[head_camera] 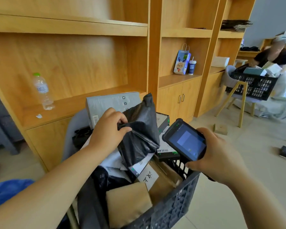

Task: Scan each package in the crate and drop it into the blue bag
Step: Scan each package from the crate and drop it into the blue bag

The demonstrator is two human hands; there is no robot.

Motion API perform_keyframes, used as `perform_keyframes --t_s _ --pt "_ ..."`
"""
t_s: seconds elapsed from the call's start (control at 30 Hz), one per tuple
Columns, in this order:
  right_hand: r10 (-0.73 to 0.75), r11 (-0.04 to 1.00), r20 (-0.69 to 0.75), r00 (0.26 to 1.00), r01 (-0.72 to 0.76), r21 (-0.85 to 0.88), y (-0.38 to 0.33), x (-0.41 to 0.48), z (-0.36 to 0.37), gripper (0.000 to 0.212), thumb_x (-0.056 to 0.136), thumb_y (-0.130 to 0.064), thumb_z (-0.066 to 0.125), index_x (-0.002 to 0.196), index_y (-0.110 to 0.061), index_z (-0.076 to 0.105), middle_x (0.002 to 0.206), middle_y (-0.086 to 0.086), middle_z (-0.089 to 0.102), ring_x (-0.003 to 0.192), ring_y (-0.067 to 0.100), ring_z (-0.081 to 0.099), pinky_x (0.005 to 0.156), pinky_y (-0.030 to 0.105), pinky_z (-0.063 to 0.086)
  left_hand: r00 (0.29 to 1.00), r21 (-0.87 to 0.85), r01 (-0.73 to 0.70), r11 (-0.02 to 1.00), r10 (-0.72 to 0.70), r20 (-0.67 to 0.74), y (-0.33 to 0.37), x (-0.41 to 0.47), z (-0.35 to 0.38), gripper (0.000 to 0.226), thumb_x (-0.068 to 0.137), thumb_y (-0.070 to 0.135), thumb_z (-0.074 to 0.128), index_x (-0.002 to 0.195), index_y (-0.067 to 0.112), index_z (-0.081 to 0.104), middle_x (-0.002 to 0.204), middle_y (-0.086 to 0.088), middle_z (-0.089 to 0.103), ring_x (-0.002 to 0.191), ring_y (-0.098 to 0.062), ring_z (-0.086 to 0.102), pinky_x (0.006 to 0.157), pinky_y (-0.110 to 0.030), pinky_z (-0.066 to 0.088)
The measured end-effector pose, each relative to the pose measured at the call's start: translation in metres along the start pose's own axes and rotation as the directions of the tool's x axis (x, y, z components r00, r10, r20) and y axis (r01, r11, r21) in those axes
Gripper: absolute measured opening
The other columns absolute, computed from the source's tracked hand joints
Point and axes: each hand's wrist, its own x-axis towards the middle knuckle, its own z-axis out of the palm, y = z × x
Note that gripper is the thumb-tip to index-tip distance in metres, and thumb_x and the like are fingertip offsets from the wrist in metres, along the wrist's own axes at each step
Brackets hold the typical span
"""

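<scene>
Light-wood shelves (89, 28) line the back, with open bays above and cupboards (170, 100) with paired handles below. At the far right a grey wall (271, 14) shows. The floor (238, 162) is pale tile. A wooden-legged chair (230, 78) stands beside the shelves. A bottle (42, 91), gift bag (182, 63) and cup (191, 65) sit in the bays — all under soft, even light.
</scene>
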Motion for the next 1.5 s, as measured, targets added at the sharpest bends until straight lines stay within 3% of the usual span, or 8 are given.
perform_keyframes --t_s 0.2,0.4,0.63,0.83,0.93,1.07,1.13,1.5 --pt "0.021 0.998 0.0 1.0 -0.021 0.057 -0.002 -0.052 0.006 0.088 0.047 -0.046 0.079 0.123 -0.034 0.036 0.089 -0.013 0.045 0.075 0.015 0.053 0.059 0.037 0.052 0.997 0.032 -0.013 0.999 0.011 0.08 0.006 -0.069 -0.016 0.032 0.072 0.003 0.079 0.097 0.018 0.065 0.081 0.017 0.041 0.076 -0.005 0.043 0.066 -0.012 0.035" --pt "0.044 0.994 0.027 0.999 -0.046 0.098 -0.002 -0.086 0.015 0.086 0.048 -0.043 0.081 0.12 -0.035 0.037 0.09 -0.015 0.045 0.075 0.015 0.053 0.061 0.041 0.053 0.965 -0.025 0.126 0.992 -0.116 0.234 0.003 -0.128 -0.024 0.057 0.078 0.034 0.075 0.129 0.03 0.05 0.076 0.012 0.044 0.074 -0.005 0.048 0.063 -0.017 0.033" --pt "0.095 0.986 0.008 0.995 -0.095 0.14 0.007 -0.109 0.013 0.086 0.049 -0.038 0.084 0.122 -0.03 0.04 0.091 -0.009 0.048 0.07 0.012 0.053 0.048 0.033 0.048 0.902 -0.092 0.383 0.919 -0.351 0.252 0.006 -0.158 -0.045 0.021 0.08 0.053 0.065 0.093 0.037 0.06 0.066 0.004 0.055 0.066 -0.008 0.055 0.062 -0.025 0.04" --pt "0.129 0.984 0.004 0.992 -0.129 0.121 0.008 -0.12 0.013 0.086 0.05 -0.036 0.082 0.124 -0.028 0.039 0.092 -0.006 0.048 0.073 0.02 0.054 0.059 0.042 0.054 0.818 -0.02 0.561 0.828 -0.549 0.173 -0.002 -0.176 -0.044 0.046 0.084 0.056 0.059 0.076 0.01 0.056 0.071 -0.002 0.052 0.065 -0.018 0.051 0.055 -0.03 0.034" --pt "0.099 0.985 0.04 0.994 -0.103 0.141 0.004 -0.123 0.019 0.09 0.051 -0.035 0.083 0.128 -0.025 0.038 0.098 -0.003 0.05 0.08 0.022 0.054 0.062 0.044 0.054 0.719 0.039 0.686 0.726 -0.685 0.117 -0.009 -0.179 -0.041 0.05 0.078 0.059 0.063 0.09 0.012 0.048 0.092 -0.006 0.05 0.078 -0.024 0.056 0.052 -0.03 0.037" --pt "0.058 0.991 0.069 0.996 -0.066 0.117 -0.003 -0.126 0.027 0.098 0.05 -0.039 0.085 0.134 -0.023 0.036 0.102 -0.004 0.047 0.087 0.02 0.05 0.065 0.04 0.052 0.383 -0.102 0.921 0.375 -0.835 0.396 -0.009 -0.178 -0.042 0.054 0.08 0.055 0.066 0.116 0.022 0.043 0.111 -0.005 0.053 0.084 -0.029 0.064 0.051 -0.031 0.052" --pt "0.047 0.993 0.071 0.996 -0.054 0.103 -0.006 -0.128 0.029 0.099 0.05 -0.039 0.085 0.134 -0.023 0.035 0.101 -0.005 0.047 0.086 0.02 0.05 0.066 0.039 0.051 0.285 -0.158 0.958 0.238 -0.807 0.517 -0.008 -0.178 -0.045 0.045 0.082 0.045 0.069 0.114 0.021 0.048 0.114 -0.005 0.054 0.075 -0.03 0.068 0.052 -0.031 0.054" --pt "0.016 0.993 0.113 0.993 -0.029 0.111 -0.017 -0.132 0.039 0.1 0.05 -0.04 0.086 0.134 -0.026 0.032 0.102 -0.003 0.047 0.087 0.023 0.052 0.071 0.043 0.053 0.355 -0.373 0.919 0.127 -0.674 0.648 -0.002 -0.191 -0.057 0.031 0.082 0.009 0.072 0.111 0.015 0.061 0.109 -0.011 0.069 0.084 -0.032 0.07 0.061 -0.037 0.059"
